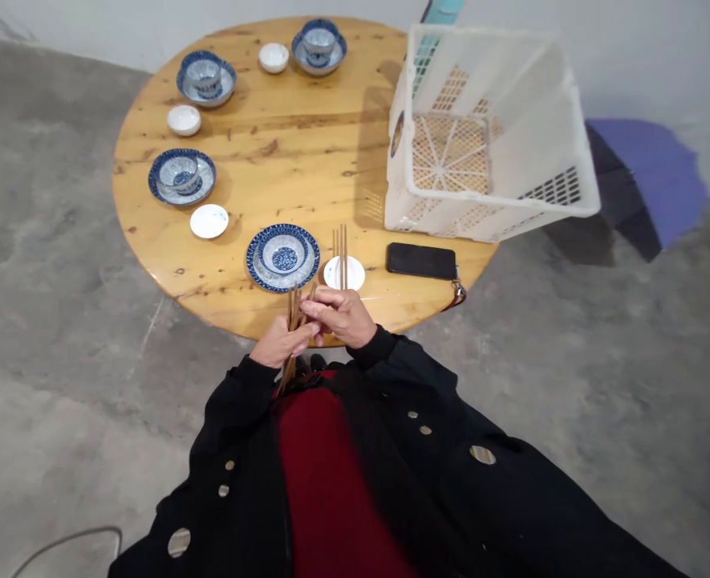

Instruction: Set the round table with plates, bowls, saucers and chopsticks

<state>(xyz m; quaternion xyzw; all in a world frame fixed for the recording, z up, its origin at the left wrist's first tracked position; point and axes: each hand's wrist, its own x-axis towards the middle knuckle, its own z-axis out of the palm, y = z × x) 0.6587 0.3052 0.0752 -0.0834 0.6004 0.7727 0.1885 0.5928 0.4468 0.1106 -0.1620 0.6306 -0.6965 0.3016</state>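
Note:
My left hand (282, 340) is closed round a bundle of brown chopsticks (294, 309) at the near edge of the round table. Against it, my right hand (341, 316) pinches chopsticks at the bundle's upper end; how many it holds is hidden by the fingers. Just beyond the right hand, a pair of chopsticks (345, 249) rests across a small white dish (355, 277). To its left sits a blue-patterned plate (256, 273) with a matching bowl (283, 255) on it.
Three more sets of blue-patterned plates and bowls, such as this plate (156, 189), line the table's (258, 152) left and far sides beside white dishes (208, 221). A tall white plastic crate (492, 201), a black phone (422, 260) and a purple umbrella (655, 168) are rightward.

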